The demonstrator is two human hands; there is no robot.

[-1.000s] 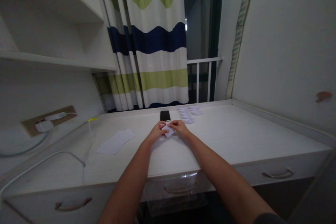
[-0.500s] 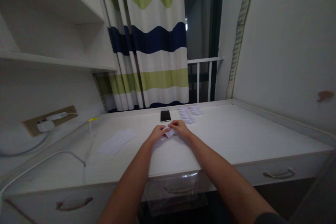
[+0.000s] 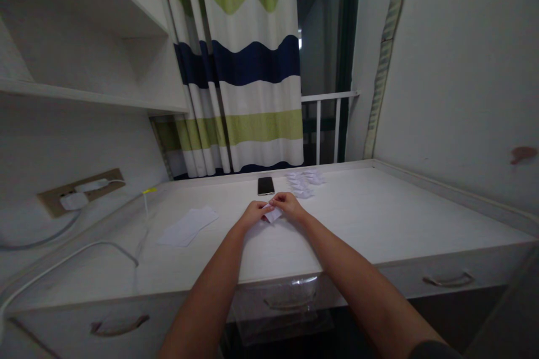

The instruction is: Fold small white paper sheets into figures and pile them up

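A small folded piece of white paper [image 3: 273,215] is held between both hands, low over the middle of the desk. My left hand [image 3: 254,212] pinches its left side, thumb on top. My right hand [image 3: 287,205] grips the upper right part, fingertips close to the left thumb. Fingers cover part of the paper, so its exact shape cannot be made out. Just beyond the hands lies a dark-screened phone [image 3: 265,185]. To its right, several folded white paper pieces [image 3: 300,184] are grouped in rows. Flat white paper sheets [image 3: 188,226] rest to the left.
The white desk [image 3: 400,213] has drawers with metal handles along its front. A white cable [image 3: 84,249] runs over the left side, below a wall socket [image 3: 80,192] with plugs. A shelf [image 3: 92,95] overhangs at left; a striped curtain [image 3: 261,129] hangs behind.
The paper's lower tip sits slightly lower and its visible shape has shifted a little between the fingers. Both hands stay in nearly the same place.
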